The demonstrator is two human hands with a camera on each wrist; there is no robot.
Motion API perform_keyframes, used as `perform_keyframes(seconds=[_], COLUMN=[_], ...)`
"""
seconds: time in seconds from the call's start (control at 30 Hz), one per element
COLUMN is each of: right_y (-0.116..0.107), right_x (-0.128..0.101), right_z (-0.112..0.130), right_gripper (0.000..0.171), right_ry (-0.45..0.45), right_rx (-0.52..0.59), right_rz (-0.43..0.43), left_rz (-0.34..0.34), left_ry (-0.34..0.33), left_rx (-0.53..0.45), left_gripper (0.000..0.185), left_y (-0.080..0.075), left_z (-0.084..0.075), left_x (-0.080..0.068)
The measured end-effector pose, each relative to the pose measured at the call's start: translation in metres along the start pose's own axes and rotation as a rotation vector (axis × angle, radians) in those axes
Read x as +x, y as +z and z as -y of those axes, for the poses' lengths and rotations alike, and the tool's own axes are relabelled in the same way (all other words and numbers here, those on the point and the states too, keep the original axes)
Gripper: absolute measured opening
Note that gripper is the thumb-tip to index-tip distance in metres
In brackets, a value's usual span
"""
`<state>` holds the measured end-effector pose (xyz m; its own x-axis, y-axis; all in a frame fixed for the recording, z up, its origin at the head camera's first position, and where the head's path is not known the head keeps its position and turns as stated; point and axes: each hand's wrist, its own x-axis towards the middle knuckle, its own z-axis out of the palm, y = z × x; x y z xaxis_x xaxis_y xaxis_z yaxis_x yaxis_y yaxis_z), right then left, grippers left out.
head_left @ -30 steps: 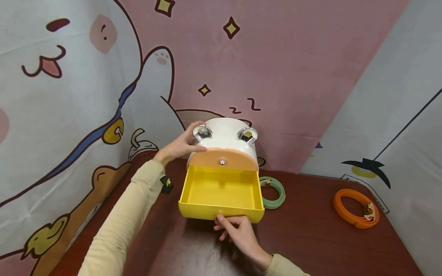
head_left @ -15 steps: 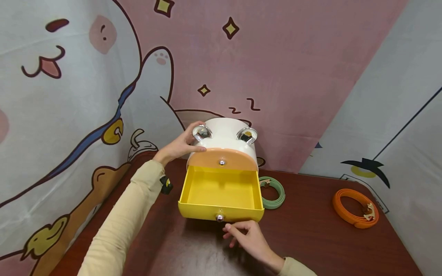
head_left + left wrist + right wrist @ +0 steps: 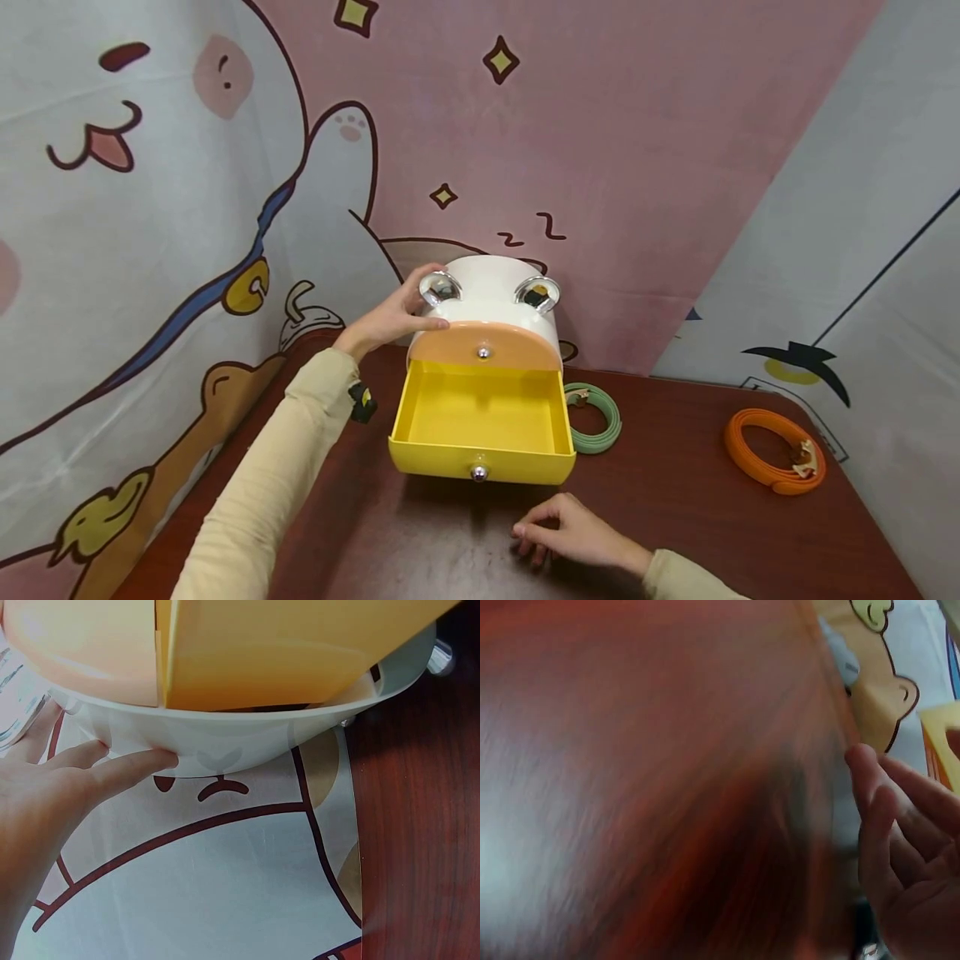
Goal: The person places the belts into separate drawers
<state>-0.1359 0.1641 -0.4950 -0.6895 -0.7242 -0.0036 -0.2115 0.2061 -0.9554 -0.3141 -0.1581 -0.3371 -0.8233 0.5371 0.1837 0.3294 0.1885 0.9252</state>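
With my left hand bracing the white organizer, fingers flat, I'd take my empty, loosely curled right hand rightward to the green belt beside the open yellow drawer.

One storage box under my left hand, one yellow drawer pulled out. Two coiled belts: green one beyond my right hand, orange one farther right. Two silver knobs.
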Motion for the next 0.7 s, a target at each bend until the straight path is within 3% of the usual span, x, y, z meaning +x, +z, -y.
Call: perform_keyframes(seconds=[0.4,0.7], right_y=[-0.041,-0.069], right_x=[-0.014,-0.027], right_z=[-0.017,-0.028], right_gripper=[0.025,0.027], right_ry=[0.013,0.057], right_rx=[-0.062,-0.108], right_rz=[0.081,-0.035], left_rz=[0.002,-0.008], left_ry=[-0.009,-0.022], left_rx=[-0.011,0.01], left_gripper=[0.082,0.083], left_y=[-0.001,-0.001], left_z=[0.002,0.001], left_x=[0.001,0.001])
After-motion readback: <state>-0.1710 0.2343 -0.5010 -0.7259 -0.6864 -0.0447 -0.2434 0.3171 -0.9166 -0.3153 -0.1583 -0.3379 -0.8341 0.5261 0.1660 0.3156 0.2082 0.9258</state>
